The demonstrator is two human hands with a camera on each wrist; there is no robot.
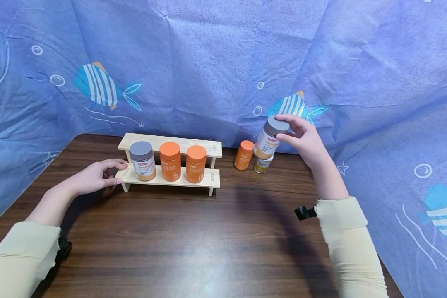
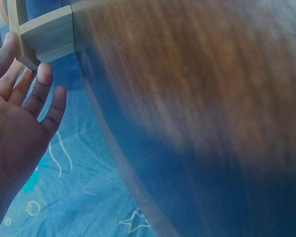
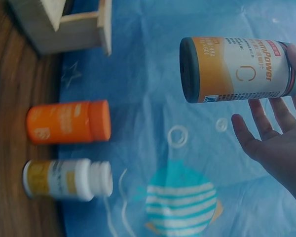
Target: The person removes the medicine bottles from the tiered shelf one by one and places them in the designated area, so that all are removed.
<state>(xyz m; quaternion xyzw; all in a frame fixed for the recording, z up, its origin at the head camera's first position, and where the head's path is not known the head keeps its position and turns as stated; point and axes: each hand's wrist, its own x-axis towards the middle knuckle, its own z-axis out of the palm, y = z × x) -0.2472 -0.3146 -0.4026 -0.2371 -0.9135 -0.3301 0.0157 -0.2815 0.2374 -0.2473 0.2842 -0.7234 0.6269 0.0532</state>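
My right hand (image 1: pixel 306 142) grips a grey-lidded supplement bottle (image 1: pixel 267 142) by its lid, thumb and fingers around the cap. The right wrist view shows this bottle (image 3: pixel 237 71) in the air, its base clear of the table. In the head view it overlaps a small white-and-gold bottle (image 1: pixel 261 165) standing on the table. My left hand (image 1: pixel 91 176) pinches the left end of the lower step of a two-step wooden rack (image 1: pixel 167 179), thumb on top and fingers below. On that step stand another grey-lidded bottle (image 1: pixel 144 167) and two orange bottles (image 1: pixel 170 167).
A smaller orange bottle (image 1: pixel 243 159) stands right of the rack, beside the white-and-gold one. The rack's upper step (image 1: pixel 201 145) runs behind the bottles. Blue fish-patterned cloth (image 1: pixel 208 74) hangs behind and beside the dark wooden table (image 1: pixel 179 240).
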